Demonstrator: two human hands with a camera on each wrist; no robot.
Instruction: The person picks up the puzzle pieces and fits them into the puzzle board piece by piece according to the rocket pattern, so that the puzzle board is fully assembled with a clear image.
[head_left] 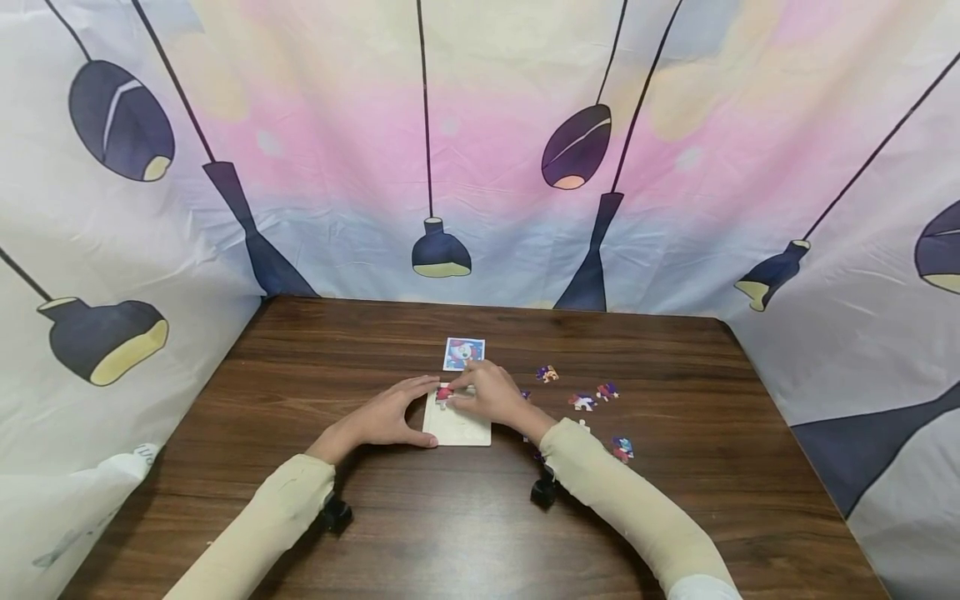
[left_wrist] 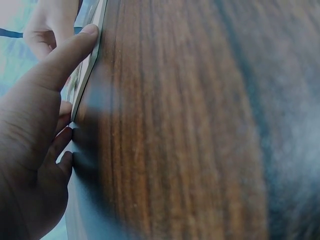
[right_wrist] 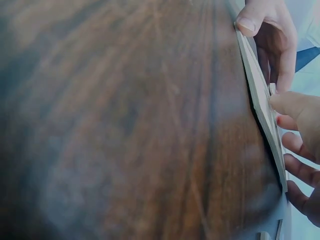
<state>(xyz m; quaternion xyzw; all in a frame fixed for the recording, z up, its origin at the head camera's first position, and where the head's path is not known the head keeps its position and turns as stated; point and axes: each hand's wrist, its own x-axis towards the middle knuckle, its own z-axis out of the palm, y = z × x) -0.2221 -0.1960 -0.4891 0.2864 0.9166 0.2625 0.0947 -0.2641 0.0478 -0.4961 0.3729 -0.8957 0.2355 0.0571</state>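
Observation:
A pale square puzzle board (head_left: 459, 429) lies on the dark wooden table. My left hand (head_left: 390, 412) holds it along its left side, the thumb at the near corner and the fingers at the far corner. In the left wrist view that thumb (left_wrist: 75, 52) lies along the board's edge (left_wrist: 90, 67). Over the board, my right hand (head_left: 491, 393) pinches a red and white jigsaw piece (head_left: 443, 394) between thumb and fingers, close to the far left corner. In the right wrist view the right thumb (right_wrist: 292, 106) is low over the board's surface, with the fingertips beyond it.
A square picture card (head_left: 463, 353) lies just beyond the board. Several loose jigsaw pieces are scattered to the right, among them an orange and purple one (head_left: 547, 373) and a blue and red one (head_left: 622, 448). A printed curtain (head_left: 495, 167) hangs behind the table.

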